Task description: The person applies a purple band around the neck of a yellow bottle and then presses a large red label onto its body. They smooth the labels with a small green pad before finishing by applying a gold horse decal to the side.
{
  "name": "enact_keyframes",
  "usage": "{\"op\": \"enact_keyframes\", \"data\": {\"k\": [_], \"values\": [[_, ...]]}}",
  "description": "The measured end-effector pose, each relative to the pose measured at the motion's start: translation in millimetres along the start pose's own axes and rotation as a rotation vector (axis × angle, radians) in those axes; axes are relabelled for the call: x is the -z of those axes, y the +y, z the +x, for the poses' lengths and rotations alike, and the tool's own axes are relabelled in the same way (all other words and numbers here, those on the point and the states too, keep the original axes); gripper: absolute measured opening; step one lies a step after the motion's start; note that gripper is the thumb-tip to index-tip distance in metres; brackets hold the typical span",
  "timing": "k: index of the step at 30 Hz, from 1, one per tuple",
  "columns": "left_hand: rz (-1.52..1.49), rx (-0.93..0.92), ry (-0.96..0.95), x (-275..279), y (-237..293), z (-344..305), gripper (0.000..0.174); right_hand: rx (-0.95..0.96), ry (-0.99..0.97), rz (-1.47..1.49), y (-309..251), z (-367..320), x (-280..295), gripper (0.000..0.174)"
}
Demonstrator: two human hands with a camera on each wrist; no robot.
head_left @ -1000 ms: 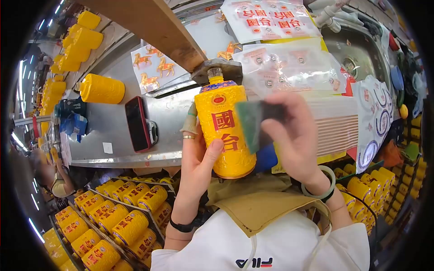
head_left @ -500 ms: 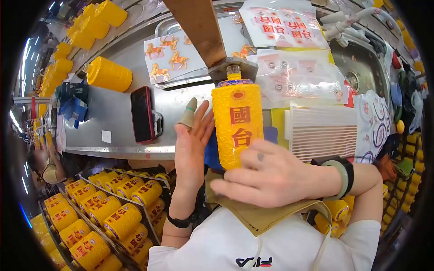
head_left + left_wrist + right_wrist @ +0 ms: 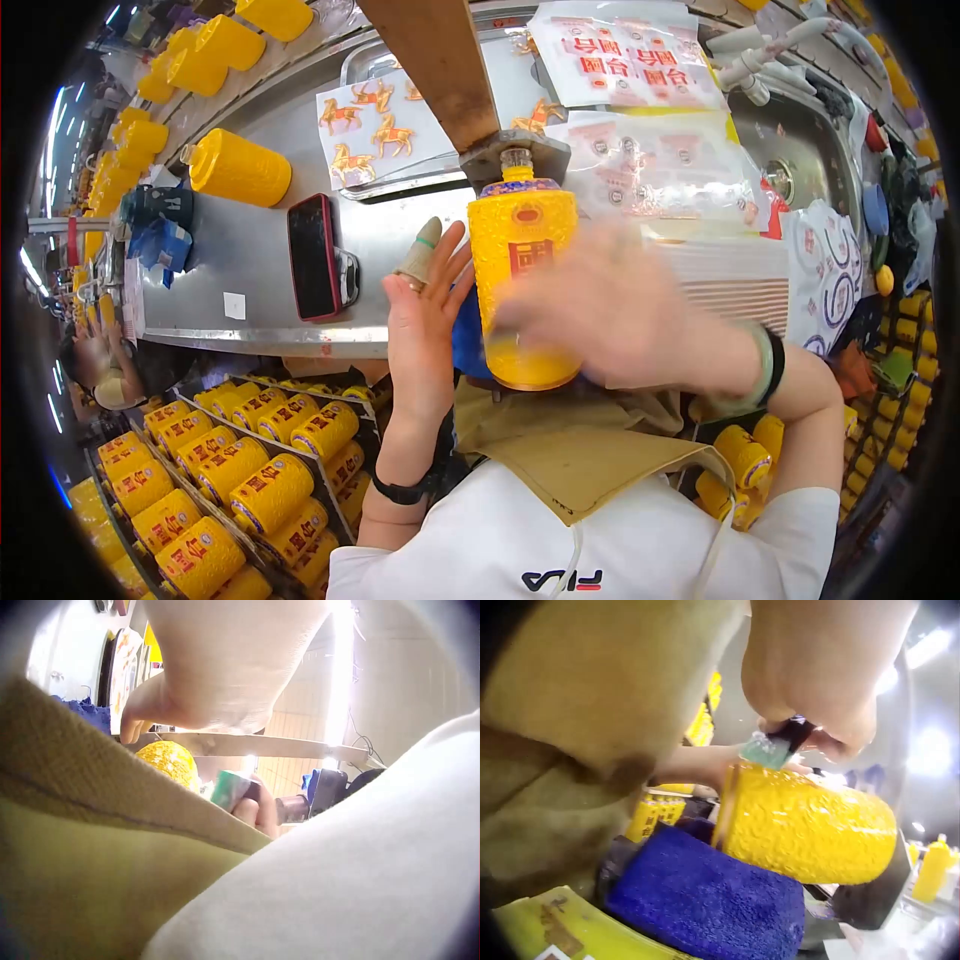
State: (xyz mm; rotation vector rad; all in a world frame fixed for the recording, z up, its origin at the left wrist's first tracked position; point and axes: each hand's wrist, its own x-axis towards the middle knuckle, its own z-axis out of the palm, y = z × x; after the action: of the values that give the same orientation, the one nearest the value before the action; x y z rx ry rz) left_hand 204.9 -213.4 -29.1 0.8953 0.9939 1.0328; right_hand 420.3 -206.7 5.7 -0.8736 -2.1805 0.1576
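A yellow embossed bottle (image 3: 522, 225) with red characters lies neck-up in the head view, its neck at a dark metal bracket (image 3: 550, 155) on a wooden beam. My right hand (image 3: 610, 310), blurred, is over its lower front. In the right wrist view the right hand (image 3: 821, 675) grips a green-edged scraper (image 3: 763, 752) against the bottle (image 3: 810, 825); the left wrist view shows the scraper (image 3: 229, 789) too. My left hand (image 3: 420, 340) stands at the bottle's left side, fingers extended, a finger cot (image 3: 417, 258) on one fingertip.
A phone (image 3: 314, 257), another yellow bottle (image 3: 240, 167) and horse stickers (image 3: 392, 134) lie on the metal table (image 3: 250, 335). Printed sheets (image 3: 655, 165) and a sink (image 3: 800, 150) are at the right. A blue cloth (image 3: 705, 892) is under the bottle; crated bottles (image 3: 270, 485) stand lower left.
My left hand has released the bottle and stands beside it. The bottle has shifted right in the head view. My right hand swept down to its base, then back up across its front.
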Motion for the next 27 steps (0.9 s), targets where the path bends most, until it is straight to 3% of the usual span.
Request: {"op": "enact_keyframes", "data": {"k": [2, 4, 6, 8, 10, 12, 13, 14, 16, 20, 21, 24, 25, 27], "values": [[0.066, -0.029, 0.005, -4.2, 0.4, 0.2, 0.082, -0.224, 0.198, 0.033, 39.5, 6.5, 2.7, 0.031], [0.085, -0.054, 0.002, -7.6, 0.8, -0.7, 0.083, -0.114, 0.264, -0.230, 51.6, 3.3, 12.1, 0.023], [0.109, -0.076, 0.002, -6.8, -1.2, -1.6, 0.083, -0.025, 0.189, -0.129, 31.5, -17.0, 4.0, 0.020], [0.077, -0.113, -0.021, -3.3, -7.8, 0.1, 0.086, 0.269, 0.130, 0.064, 2.8, -48.5, -11.0, 0.022], [0.115, -0.134, -0.022, -5.3, -9.5, 0.3, 0.085, 0.139, -0.111, 0.352, -22.1, -47.7, 14.1, 0.025], [0.155, -0.150, -0.028, -3.7, -15.3, -2.3, 0.084, -0.189, 0.051, 0.203, -12.1, -49.1, -0.8, 0.030], [0.212, -0.185, 0.026, 0.5, -23.8, -2.4, 0.085, -0.574, 0.144, 0.247, -2.2, -49.4, -1.7, 0.033], [0.269, -0.225, 0.080, 2.1, -28.2, -1.6, 0.087, -0.680, 0.243, 0.110, 9.2, -47.6, -0.5, 0.034], [0.407, -0.303, 0.041, -9.9, -18.6, -9.3, 0.090, -0.895, 0.396, 0.393, 6.5, -45.6, 5.2, 0.030], [0.660, -0.470, 0.017, -20.9, -18.9, -23.8, 0.104, -0.895, 0.480, 0.711, -27.6, -43.8, -10.4, 0.028], [0.793, -0.493, -0.034, -12.7, -22.4, -26.0, 0.112, -0.892, 0.441, 0.628, -24.5, -50.3, -19.4, 0.027], [0.807, -0.483, -0.046, -19.8, -23.8, -33.9, 0.116, -0.971, 0.402, 0.328, -3.8, -64.9, -26.6, 0.025], [1.101, -0.606, -0.165, -12.3, -15.1, -32.7, 0.107, -1.048, 0.448, 0.453, 0.5, -65.9, -23.7, 0.025], [1.246, -0.607, -0.205, -26.5, 1.6, -35.6, 0.099, -0.995, 0.474, 0.490, 2.9, -63.7, -16.9, 0.025]]}}
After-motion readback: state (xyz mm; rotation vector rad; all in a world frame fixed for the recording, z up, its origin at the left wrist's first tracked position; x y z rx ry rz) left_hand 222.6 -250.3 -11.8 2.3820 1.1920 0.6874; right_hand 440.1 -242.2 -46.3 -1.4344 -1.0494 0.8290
